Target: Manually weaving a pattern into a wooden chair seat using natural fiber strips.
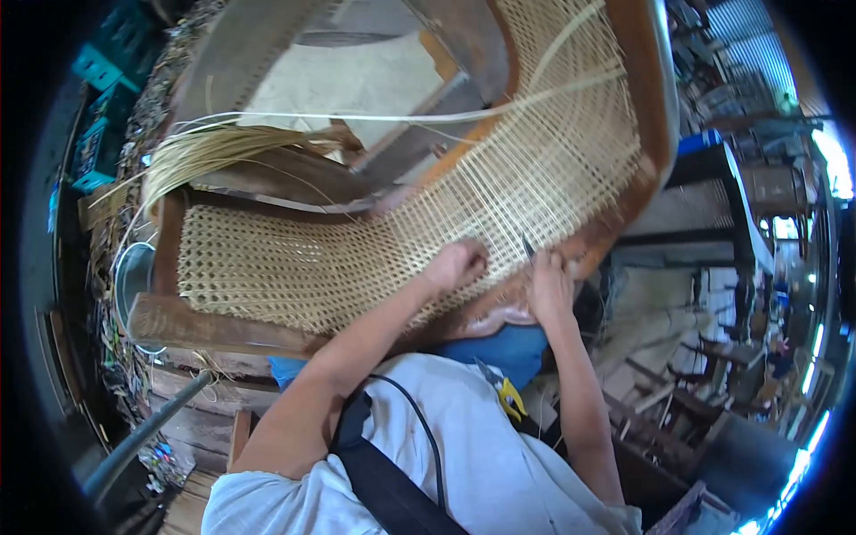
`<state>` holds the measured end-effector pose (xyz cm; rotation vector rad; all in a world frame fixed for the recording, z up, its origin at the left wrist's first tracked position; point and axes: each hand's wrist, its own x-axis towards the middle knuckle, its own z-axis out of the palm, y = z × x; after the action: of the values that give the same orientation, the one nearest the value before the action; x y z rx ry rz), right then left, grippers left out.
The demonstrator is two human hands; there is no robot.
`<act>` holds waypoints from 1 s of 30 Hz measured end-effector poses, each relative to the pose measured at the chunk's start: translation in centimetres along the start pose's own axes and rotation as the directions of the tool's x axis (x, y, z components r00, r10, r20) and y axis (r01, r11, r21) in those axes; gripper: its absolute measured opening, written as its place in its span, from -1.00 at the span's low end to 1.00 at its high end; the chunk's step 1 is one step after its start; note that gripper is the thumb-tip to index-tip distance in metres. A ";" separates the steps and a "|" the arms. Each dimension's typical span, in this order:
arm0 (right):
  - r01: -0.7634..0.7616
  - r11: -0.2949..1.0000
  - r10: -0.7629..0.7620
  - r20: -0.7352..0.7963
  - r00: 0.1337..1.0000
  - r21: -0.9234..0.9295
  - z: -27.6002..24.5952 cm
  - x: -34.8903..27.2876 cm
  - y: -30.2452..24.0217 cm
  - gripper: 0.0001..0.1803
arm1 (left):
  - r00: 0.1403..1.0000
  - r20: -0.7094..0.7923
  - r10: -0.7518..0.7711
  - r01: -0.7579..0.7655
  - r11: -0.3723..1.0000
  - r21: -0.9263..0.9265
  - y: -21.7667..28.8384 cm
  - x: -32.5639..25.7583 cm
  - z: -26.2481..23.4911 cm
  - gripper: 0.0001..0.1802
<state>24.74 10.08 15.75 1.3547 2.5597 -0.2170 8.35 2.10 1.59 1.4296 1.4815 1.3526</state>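
Cane panel lay right under the fingers of both hands: woven natural cane, straw-coloured, open holes in the mesh, bent in an L with one leg to the left of the fingers and one running up beyond them. Weave was finer and paler just beyond the fingers, with thin, straight strands crossing it; surface slightly glossy there. Wooden frame edged the panel, brown, smooth and curved on the far right of the fingers, scuffed and blocky at the left end.

Left hand sat on the weave, fingers curled in; cannot tell whether they pinched a strand. Right hand was at the near edge of the panel, fingers pressed together around a slim dark pointed tool, its tip up over the mesh.

Long pale strand ran across beyond the fingers, its right part over the panel. Bundle of loose cane, thin and fibrous, lay to the far left of the fingers, over a frame part.

Nearer the body than the fingers: yellow-handled pliers against the grey shirt, black strap, thin dark cable. Well left of the fingers: green plastic crates, round bucket partly behind the frame. Well right: black-framed furniture.
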 end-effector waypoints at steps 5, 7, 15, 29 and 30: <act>-0.025 1.000 0.025 0.003 1.000 0.012 -1.6 -0.9 -0.3 -0.67 | 0.980 0.092 -0.179 0.197 0.950 -0.244 2.7 1.5 1.0 -0.85; 0.009 0.990 -0.016 0.044 0.999 0.140 -1.8 -0.9 -0.6 -0.68 | 0.997 0.062 -0.048 0.066 0.935 -0.347 3.3 1.8 1.6 -0.82; -0.086 0.988 0.072 0.106 0.992 0.129 -1.7 -1.4 -1.8 -0.63 | 0.899 0.191 -0.394 0.437 0.779 -0.450 0.8 1.7 0.7 -0.87; 0.069 0.995 -0.062 0.100 0.993 -0.072 1.0 0.0 -2.2 -0.82 | 0.901 0.116 -0.417 0.430 0.835 -0.342 -0.3 2.2 0.7 -0.89; 0.057 0.998 -0.057 0.050 0.997 0.002 1.0 -0.6 -1.7 -0.82 | 0.903 0.179 -0.390 0.423 0.877 -0.226 0.9 2.5 0.1 -0.90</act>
<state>23.78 8.46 14.98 1.2613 2.5588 -0.2591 8.25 4.43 2.94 0.9502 1.3661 1.1177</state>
